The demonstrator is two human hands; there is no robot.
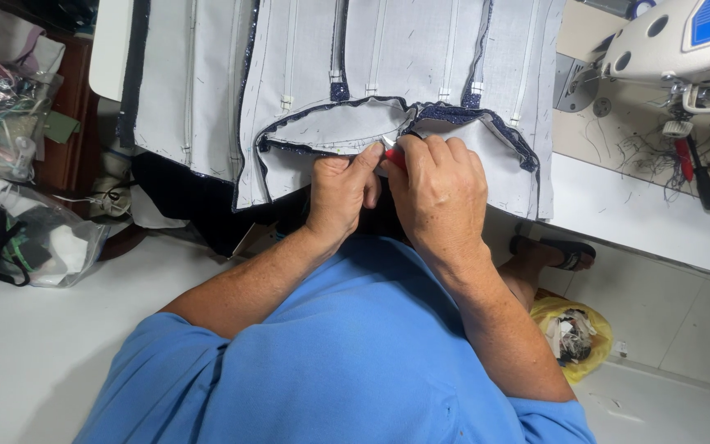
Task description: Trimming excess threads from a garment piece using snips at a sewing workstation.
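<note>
Scraps (pixel 570 335) in yellow bag (pixel 597 341)

Just beyond the fingertips lies a garment panel (pixel 388 57) of matt, pale grey woven cloth, its lining side up, with smooth white tape strips (pixel 378 45) sewn down it and a rough, glittering dark blue sequined edge (pixel 454 113). Between the fingers of the right hand (pixel 437 193) shows a small tool (pixel 394 156) with a glossy red plastic handle. The left hand (pixel 340 193) pinches the cloth. Far right of the fingers, the sewing machine (pixel 667 45) is smooth, glossy white plastic.
</note>
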